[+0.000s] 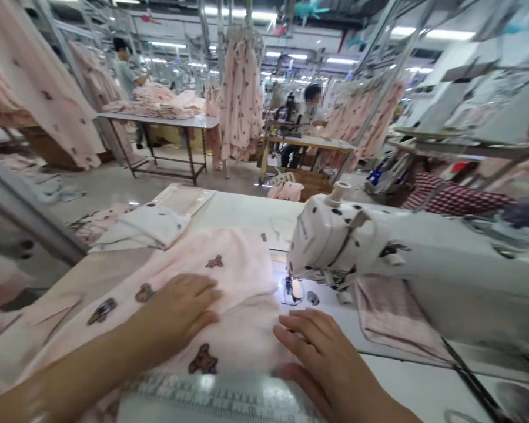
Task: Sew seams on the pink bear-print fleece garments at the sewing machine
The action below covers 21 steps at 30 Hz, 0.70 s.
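Note:
A soft pink fabric (233, 276) printed with brown teddy bears lies bunched across the white sewing table (229, 208). My left hand (178, 311) rests flat on this cloth, fingers together and pointing right, gripping nothing. My right hand (317, 355) lies at the cloth's near right edge, fingers slightly curved, close to the presser foot (293, 289) of the white sewing machine (335, 241). The cloth reaches almost to the needle area. A clear measuring ruler (216, 399) lies along the bottom of the view, just below both hands.
A folded white garment (143, 226) sits on the table's far left. A pink checked cloth (394, 317) lies right of the machine. Beyond stand garment racks, a table stacked with pink garments (156, 120), and a co-worker at another sewing machine (312, 106).

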Motion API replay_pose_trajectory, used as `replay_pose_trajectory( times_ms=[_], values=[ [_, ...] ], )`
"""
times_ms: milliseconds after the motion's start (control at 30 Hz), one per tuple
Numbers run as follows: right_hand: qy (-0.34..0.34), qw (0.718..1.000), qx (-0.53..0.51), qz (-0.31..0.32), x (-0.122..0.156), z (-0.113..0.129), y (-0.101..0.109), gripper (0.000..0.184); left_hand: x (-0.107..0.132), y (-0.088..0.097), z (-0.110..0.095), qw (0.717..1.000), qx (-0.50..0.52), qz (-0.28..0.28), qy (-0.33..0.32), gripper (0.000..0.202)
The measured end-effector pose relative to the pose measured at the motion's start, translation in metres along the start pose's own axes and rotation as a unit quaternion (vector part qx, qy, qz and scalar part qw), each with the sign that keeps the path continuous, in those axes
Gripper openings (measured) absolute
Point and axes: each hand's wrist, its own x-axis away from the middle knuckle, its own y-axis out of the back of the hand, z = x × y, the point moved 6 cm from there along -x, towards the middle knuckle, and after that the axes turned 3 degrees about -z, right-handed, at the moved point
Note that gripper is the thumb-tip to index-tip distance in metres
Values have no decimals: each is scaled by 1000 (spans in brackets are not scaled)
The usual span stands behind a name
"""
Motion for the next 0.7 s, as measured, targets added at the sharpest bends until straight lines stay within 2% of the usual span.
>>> replay_pose_trajectory(
  times_ms=[100, 200, 267, 333, 400, 500, 567, 633, 700],
  values=[
    [19, 1000, -6, 5, -18, 5, -5, 32, -21, -10, -16, 999, 12, -13, -28, 41],
    [44, 998, 35, 9, -27, 10, -12, 34, -10, -25, -26, 998, 25, 2, -53, 51],
    [49, 997, 52, 8, -25, 8, -15, 36, -2, -23, -32, 998, 40, -7, -46, 46],
    [47, 997, 60, 13, -21, 4, -18, 37, -7, -16, -37, 998, 56, -25, -24, 36],
    [38, 997, 61, 28, -20, 0, -20, 37, -23, -9, -43, 998, 50, -21, -6, 25],
    [27, 997, 55, 51, -23, -3, -24, 40, -52, -9, -49, 999, 38, 29, -1, 14],
    [8, 996, 49, 72, -25, -5, -27, 43, -63, -10, -48, 995, 87, 50, 8, 9],
    [-20, 994, 37, 102, -26, -8, -30, 47, -66, -8, -46, 986, 163, 30, 10, 8],
    [-52, 989, 16, 134, -23, -13, -32, 46, -62, -4, -48, 982, 184, -33, -29, 10]
  ],
)
